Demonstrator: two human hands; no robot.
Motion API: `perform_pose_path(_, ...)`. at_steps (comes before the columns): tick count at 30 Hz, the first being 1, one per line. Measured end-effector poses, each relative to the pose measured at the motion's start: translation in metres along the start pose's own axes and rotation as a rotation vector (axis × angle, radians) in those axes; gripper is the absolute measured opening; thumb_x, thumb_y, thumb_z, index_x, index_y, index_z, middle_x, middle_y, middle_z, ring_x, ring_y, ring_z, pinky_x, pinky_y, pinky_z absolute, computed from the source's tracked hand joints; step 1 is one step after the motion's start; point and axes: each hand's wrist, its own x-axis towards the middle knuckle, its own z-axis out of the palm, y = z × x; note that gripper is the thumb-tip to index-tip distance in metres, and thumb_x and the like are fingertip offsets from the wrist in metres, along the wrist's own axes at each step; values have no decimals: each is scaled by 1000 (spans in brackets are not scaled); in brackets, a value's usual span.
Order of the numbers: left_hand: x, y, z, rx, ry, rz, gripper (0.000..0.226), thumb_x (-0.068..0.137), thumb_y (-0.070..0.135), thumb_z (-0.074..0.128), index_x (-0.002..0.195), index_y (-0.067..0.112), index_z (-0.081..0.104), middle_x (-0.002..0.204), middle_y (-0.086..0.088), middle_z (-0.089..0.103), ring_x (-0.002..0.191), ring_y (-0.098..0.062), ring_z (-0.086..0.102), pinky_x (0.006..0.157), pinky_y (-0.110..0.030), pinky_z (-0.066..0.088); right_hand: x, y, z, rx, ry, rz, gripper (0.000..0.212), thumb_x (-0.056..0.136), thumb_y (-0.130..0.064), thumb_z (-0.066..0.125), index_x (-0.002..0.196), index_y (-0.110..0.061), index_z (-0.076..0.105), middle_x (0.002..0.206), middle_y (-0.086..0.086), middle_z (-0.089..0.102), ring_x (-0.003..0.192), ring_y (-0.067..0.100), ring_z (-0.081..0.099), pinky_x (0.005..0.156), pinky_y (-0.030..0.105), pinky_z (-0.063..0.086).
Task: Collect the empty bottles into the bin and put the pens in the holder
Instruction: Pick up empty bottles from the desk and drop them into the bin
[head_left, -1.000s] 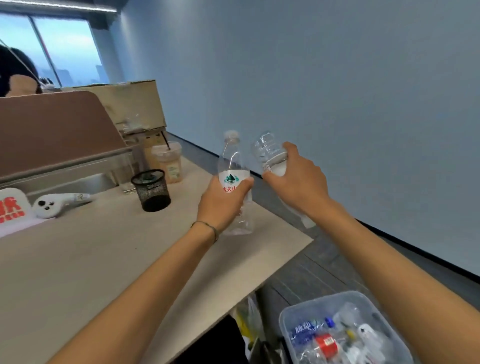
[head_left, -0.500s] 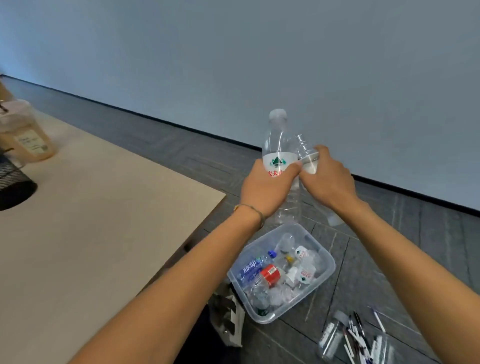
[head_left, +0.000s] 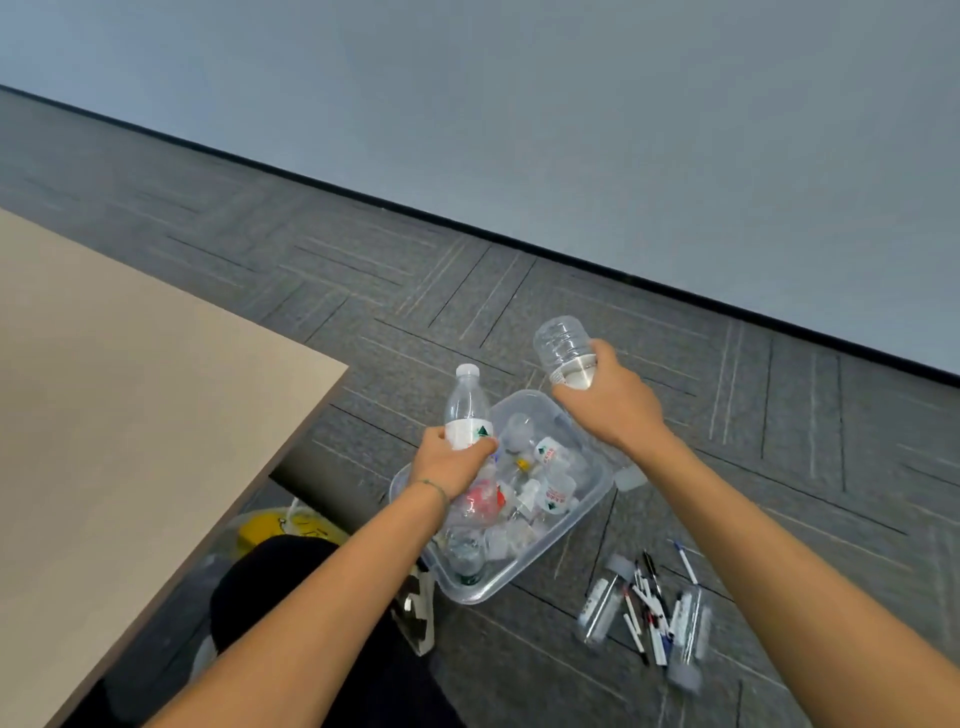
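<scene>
My left hand (head_left: 451, 462) grips an upright clear bottle (head_left: 466, 410) with a white cap and a white label, held over the near left part of the bin. My right hand (head_left: 610, 402) holds a second clear bottle (head_left: 563, 345) upside down, base up, its cap end showing below the wrist. Both hang above a clear plastic bin (head_left: 597, 493) on the floor, which holds several empty bottles. Right of the bin, several pens (head_left: 647, 605) lie scattered on the carpet between two more lying bottles (head_left: 597, 605).
A beige table (head_left: 130, 415) fills the left side, its corner close to the bin. A yellow bag (head_left: 283, 527) sits under the table edge by my dark-clothed leg. Grey carpet runs back to a blue-grey wall.
My view has swung from the desk down to the floor. Both hands have carried their bottles off the table and lowered them over the bin, moving apart.
</scene>
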Motion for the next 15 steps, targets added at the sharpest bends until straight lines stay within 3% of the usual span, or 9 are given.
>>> perform_pose_path(3, 11, 0, 0, 83, -37, -19, 65, 81, 30, 80, 134, 12, 46, 117, -10, 60, 87, -22, 60, 64, -29, 47, 3, 2, 10, -19, -50, 30, 72, 80, -50, 63, 144, -35, 35, 106, -2, 68, 86, 26, 65, 78, 41, 55)
perform_pose_path(7, 13, 1, -6, 117, -48, -34, 54, 80, 19, 77, 128, 12, 54, 117, -21, 67, 80, -27, 61, 68, -36, 51, 6, 2, 25, -13, -123, 53, 74, 80, -52, 63, 146, -36, 33, 107, -1, 67, 87, 26, 65, 77, 40, 55)
perform_pose_path(10, 16, 0, -14, 105, -54, -30, 41, 81, 17, 73, 119, 15, 56, 99, -12, 63, 79, -24, 55, 70, -34, 45, 8, -1, 35, 2, -140, 63, 76, 84, -52, 63, 150, -30, 32, 109, -3, 65, 89, 24, 63, 78, 39, 52)
perform_pose_path(15, 14, 8, -26, 141, -27, 31, 37, 85, 16, 68, 120, 15, 56, 93, -9, 60, 75, -22, 53, 68, -31, 42, 8, -7, 45, -9, -137, 84, 76, 93, -41, 54, 160, -24, 22, 73, -3, 65, 67, 18, 64, 60, 34, 47)
